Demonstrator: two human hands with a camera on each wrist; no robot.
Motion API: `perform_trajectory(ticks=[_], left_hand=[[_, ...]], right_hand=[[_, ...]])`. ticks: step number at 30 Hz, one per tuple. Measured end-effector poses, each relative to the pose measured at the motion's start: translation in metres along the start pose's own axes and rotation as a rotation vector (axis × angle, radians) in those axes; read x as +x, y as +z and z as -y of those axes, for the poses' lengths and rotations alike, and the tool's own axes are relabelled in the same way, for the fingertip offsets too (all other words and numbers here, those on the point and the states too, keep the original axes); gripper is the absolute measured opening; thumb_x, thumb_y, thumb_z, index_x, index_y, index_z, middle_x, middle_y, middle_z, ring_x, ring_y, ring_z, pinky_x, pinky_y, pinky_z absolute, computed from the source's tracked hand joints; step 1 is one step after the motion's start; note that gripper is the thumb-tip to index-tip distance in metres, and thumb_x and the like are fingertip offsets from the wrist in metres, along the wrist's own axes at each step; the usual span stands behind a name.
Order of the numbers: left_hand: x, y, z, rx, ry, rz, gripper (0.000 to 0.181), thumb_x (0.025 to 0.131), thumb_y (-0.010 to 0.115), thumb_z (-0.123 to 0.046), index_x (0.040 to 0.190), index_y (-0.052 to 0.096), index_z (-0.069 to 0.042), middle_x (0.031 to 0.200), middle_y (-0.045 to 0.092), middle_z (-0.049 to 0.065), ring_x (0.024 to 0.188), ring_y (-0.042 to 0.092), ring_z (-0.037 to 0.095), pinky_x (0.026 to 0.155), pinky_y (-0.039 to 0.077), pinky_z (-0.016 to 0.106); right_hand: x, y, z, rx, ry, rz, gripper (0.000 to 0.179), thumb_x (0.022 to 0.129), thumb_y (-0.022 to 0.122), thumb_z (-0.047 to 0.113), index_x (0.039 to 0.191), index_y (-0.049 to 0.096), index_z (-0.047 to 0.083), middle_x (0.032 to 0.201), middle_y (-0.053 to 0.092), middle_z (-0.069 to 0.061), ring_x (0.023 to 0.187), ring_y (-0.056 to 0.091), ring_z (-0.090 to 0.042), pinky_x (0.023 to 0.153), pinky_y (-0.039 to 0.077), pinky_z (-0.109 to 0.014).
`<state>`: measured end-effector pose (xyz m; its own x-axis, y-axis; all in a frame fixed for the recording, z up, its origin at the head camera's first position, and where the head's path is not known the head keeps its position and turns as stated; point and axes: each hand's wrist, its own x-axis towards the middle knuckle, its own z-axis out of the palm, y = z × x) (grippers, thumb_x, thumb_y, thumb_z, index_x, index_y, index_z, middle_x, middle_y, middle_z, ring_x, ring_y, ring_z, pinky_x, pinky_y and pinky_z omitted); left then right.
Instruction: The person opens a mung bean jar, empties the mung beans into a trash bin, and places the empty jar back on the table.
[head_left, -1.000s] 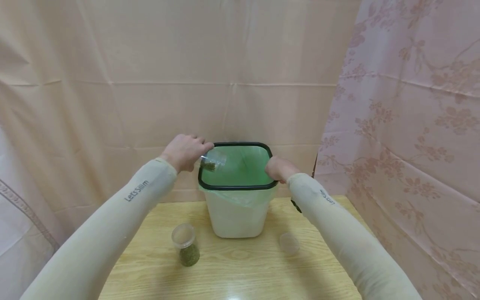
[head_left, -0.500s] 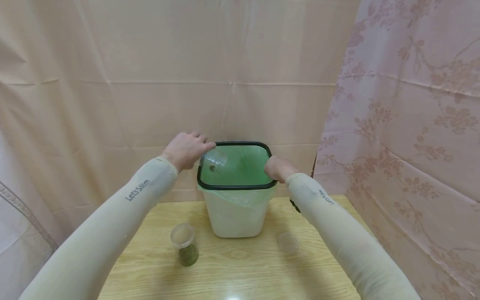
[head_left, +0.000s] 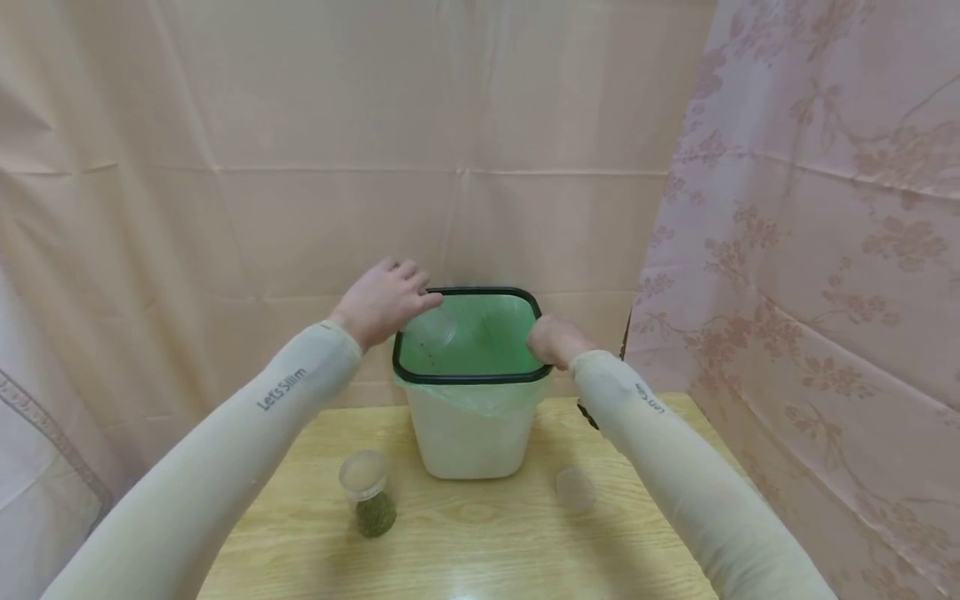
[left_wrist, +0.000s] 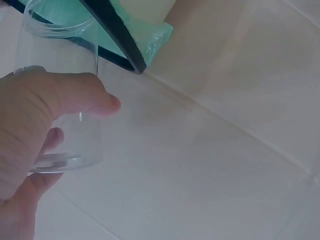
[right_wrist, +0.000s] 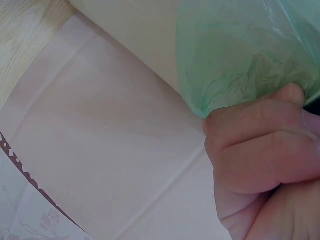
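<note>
My left hand holds a clear plastic jar over the left side of a white bin. The jar is tipped with its mouth toward the bin's opening, and its walls look see-through with nothing inside in the left wrist view. A few dark specks show below its mouth, against the green liner bag. At the opposite side, my right hand grips the black rim and the bag folded over it; the right wrist view shows curled fingers against the gathered plastic.
A second clear jar, partly filled with green dried flakes, stands on the wooden table in front of the bin to the left. A round translucent lid lies to the right. Beige cloth hangs close behind.
Green flakes seen in the held jar one second ago have poured out into the bin. My left hand has tipped the jar further and moved slightly right; the right hand stays at the rim.
</note>
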<state>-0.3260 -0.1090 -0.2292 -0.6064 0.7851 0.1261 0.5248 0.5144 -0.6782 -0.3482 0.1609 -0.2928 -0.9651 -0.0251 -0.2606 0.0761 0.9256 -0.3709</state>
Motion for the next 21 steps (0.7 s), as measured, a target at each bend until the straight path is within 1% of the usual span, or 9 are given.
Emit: perform_trajectory(ticks=[2, 6, 10, 16, 21], left_hand=[[0.0002, -0.0006, -0.0008, 0.019, 0.008, 0.0, 0.065, 0.076, 0.085, 0.003, 0.132, 0.061, -0.019, 0.125, 0.063, 0.013, 0.119, 0.055, 0.033, 0.104, 0.046, 0.048], [0.0006, -0.0005, -0.0013, 0.021, 0.015, -0.01, 0.067, 0.073, 0.086, 0.004, 0.131, 0.061, -0.019, 0.125, 0.062, 0.013, 0.118, 0.055, 0.033, 0.104, 0.045, 0.048], [-0.0002, 0.0006, -0.0006, 0.019, 0.01, -0.016, 0.066, 0.073, 0.086, 0.004, 0.13, 0.061, -0.019, 0.125, 0.062, 0.013, 0.118, 0.054, 0.033, 0.102, 0.046, 0.048], [-0.0025, 0.0002, -0.0004, 0.016, 0.007, -0.033, 0.063, 0.075, 0.085, 0.004, 0.129, 0.062, -0.019, 0.127, 0.063, 0.013, 0.119, 0.055, 0.033, 0.103, 0.046, 0.048], [-0.003, 0.0015, -0.0004, 0.018, 0.001, -0.024, 0.063, 0.076, 0.085, 0.003, 0.131, 0.061, -0.019, 0.128, 0.063, 0.013, 0.119, 0.055, 0.033, 0.102, 0.046, 0.047]], right_hand=[[-0.0006, 0.0004, 0.0002, -0.007, -0.003, 0.002, 0.032, 0.1, 0.037, 0.009, 0.069, 0.042, 0.014, 0.064, 0.039, 0.0, 0.049, 0.034, -0.012, 0.046, 0.036, -0.027], [-0.0022, 0.0006, 0.0005, -0.01, -0.004, 0.006, 0.032, 0.101, 0.038, 0.01, 0.07, 0.043, 0.014, 0.065, 0.04, 0.0, 0.05, 0.035, -0.013, 0.047, 0.037, -0.027], [-0.0036, 0.0006, 0.0012, -0.001, -0.004, 0.006, 0.03, 0.101, 0.038, 0.01, 0.071, 0.044, 0.013, 0.068, 0.041, 0.0, 0.052, 0.037, -0.013, 0.048, 0.038, -0.027], [-0.0036, 0.0008, 0.0016, 0.013, 0.006, 0.004, 0.03, 0.1, 0.039, 0.009, 0.071, 0.043, 0.013, 0.068, 0.04, -0.001, 0.052, 0.035, -0.013, 0.049, 0.037, -0.027], [-0.0034, 0.0001, 0.0014, 0.009, 0.006, 0.003, 0.031, 0.101, 0.039, 0.009, 0.071, 0.044, 0.012, 0.067, 0.039, -0.001, 0.052, 0.035, -0.013, 0.048, 0.037, -0.027]])
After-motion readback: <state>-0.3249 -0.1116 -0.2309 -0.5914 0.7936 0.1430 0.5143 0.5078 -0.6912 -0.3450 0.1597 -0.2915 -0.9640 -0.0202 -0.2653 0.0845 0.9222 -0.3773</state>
